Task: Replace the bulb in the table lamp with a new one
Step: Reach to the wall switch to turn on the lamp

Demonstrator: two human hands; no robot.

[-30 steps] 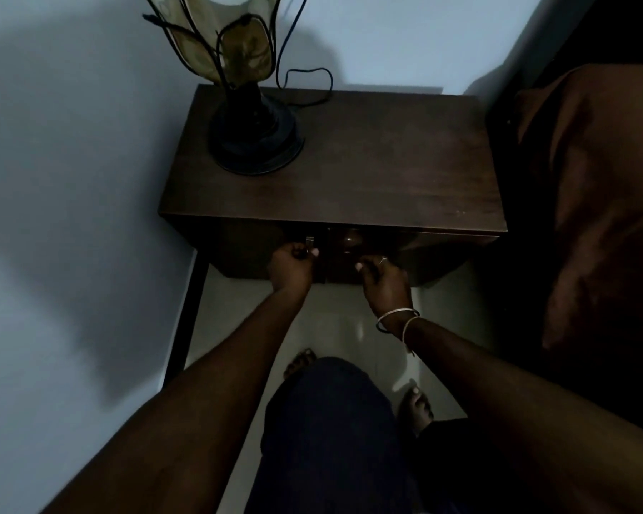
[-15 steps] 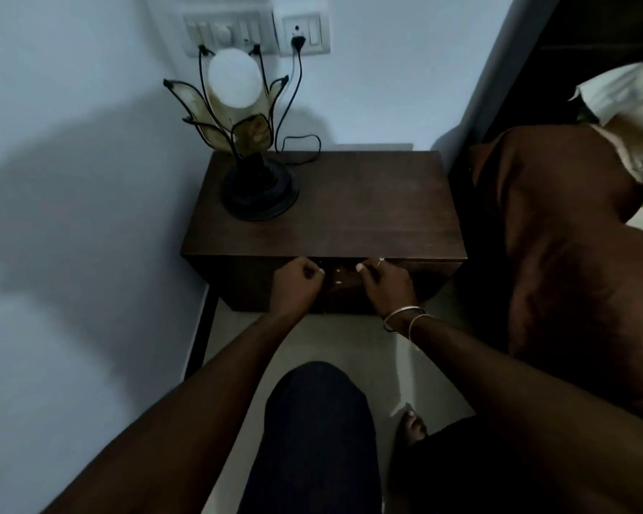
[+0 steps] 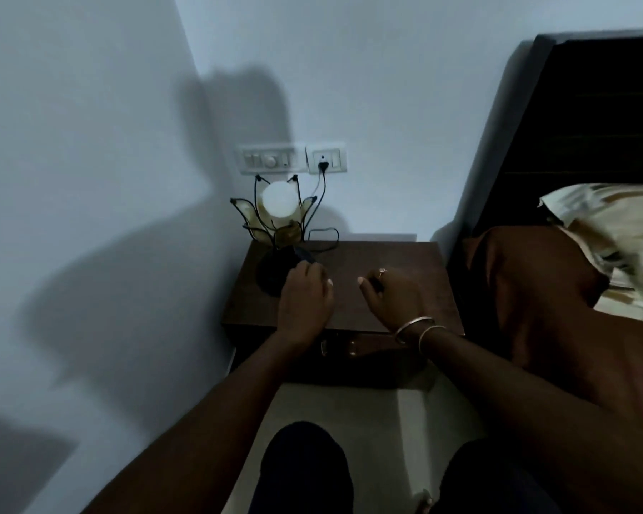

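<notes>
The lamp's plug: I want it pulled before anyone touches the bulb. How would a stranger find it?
Start at the nightstand in the corner beside the bed. On the wall above the lamp sit two white plates side by side. The plug is the small dark one in the right plate, with black cord hanging from it; the left plate has only switches and a round knob.

Home bedroom: bed, pillow, bedside table.
</notes>
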